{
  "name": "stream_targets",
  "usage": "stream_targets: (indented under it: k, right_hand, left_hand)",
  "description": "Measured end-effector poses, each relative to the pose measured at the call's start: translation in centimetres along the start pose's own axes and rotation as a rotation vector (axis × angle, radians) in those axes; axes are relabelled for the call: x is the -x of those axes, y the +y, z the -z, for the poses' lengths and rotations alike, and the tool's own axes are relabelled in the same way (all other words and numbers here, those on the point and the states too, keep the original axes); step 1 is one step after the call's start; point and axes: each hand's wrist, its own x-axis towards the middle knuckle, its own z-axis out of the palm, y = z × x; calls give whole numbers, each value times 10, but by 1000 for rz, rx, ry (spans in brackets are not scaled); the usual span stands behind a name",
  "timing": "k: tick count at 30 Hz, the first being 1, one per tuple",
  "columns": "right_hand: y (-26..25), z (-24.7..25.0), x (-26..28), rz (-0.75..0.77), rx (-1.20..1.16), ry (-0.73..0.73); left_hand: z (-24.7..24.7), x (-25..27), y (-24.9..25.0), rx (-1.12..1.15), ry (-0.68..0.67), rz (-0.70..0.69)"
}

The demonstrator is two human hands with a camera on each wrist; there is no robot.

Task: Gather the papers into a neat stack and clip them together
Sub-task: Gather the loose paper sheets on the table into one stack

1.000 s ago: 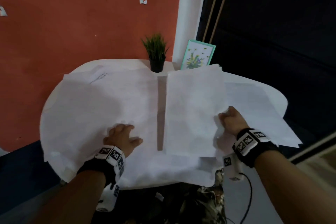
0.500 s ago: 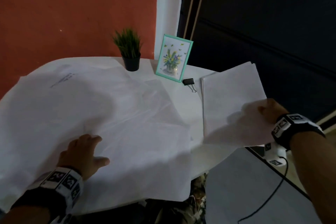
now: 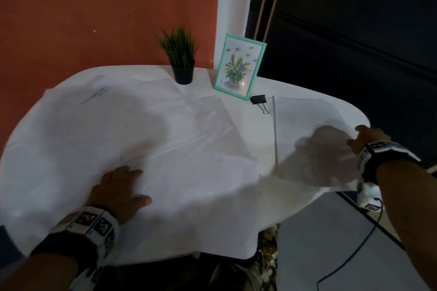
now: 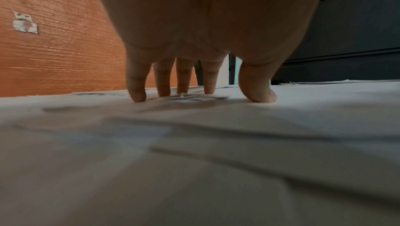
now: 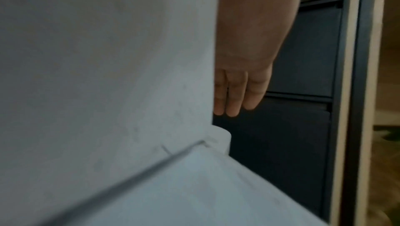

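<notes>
Looks like small home office or study corner, my guess. Round white table (image 3: 255,123) pushed against orange-red wall (image 3: 94,12). Loose sheets of paper (image 3: 132,139) spread across it, black binder clip (image 3: 259,99) beside them. Little potted plant (image 3: 181,54) and framed flower picture (image 3: 238,67) at back. Dark cabinet with drawers (image 5: 303,68) to my right.

White papers spread loose; black clip lying free

Large white sheets (image 3: 146,149) overlap untidily across the left and middle of the counter, some creased. A smaller sheaf of papers (image 3: 305,130) lies apart at the right edge, its near corner raised. The black binder clip (image 3: 259,99) rests just beside the sheaf's far left corner.
</notes>
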Motion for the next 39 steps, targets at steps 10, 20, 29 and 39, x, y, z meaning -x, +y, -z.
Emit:
stream_targets:
  k: [10,20,29,39]
  right_hand:
    - [-134,44,104,532,-63,15]
    - [-284,-25,209,638,-184,-300]
    - [-337,10,141,541,-240,-280]
    - [-408,-16,141,608,-34,-231]
  left_hand:
    - [6,7,-3,37,-55,-46]
    - [42,-13,-37,50,-53,57]
    - [87,-101,-66,154,12,418]
    - [72,-138,-77,120,-100,444]
